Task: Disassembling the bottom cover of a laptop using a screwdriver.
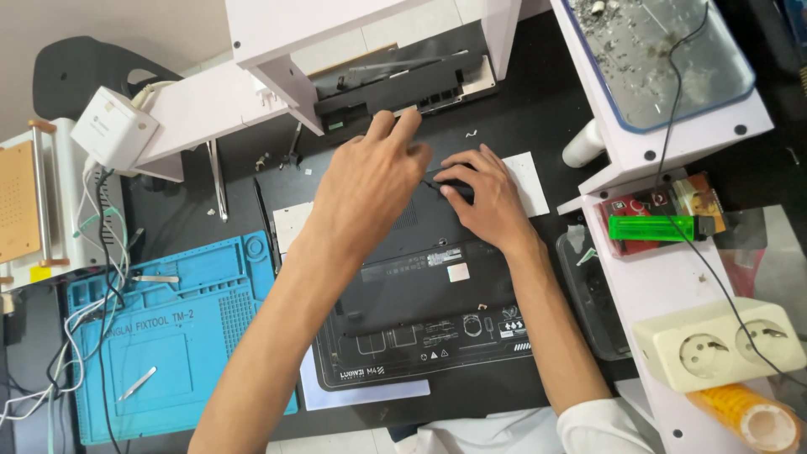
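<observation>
- Dark workbench top (538,109) runs beneath us, crowded with white shelf units at the back and right.
- At far left a white machine with an orange-brown panel (25,202) stands beside a white square adapter box (113,128) and loose cables.
- Next comes a blue rubber repair mat (181,336) with metal tweezers (137,382) lying on it.
- Our left hand (370,189) lies flat on the black upturned laptop base (420,311), fingers stretched and close together, gripping nothing.
- Our right hand (487,197) rests just beside it on the same base (fingertips curled and pressing near the rear edge); whether they pinch anything we cannot tell.
- On the right shelf lie a green lighter (651,228), a cream double socket (719,343) and a roll of yellow tape (748,416).
</observation>
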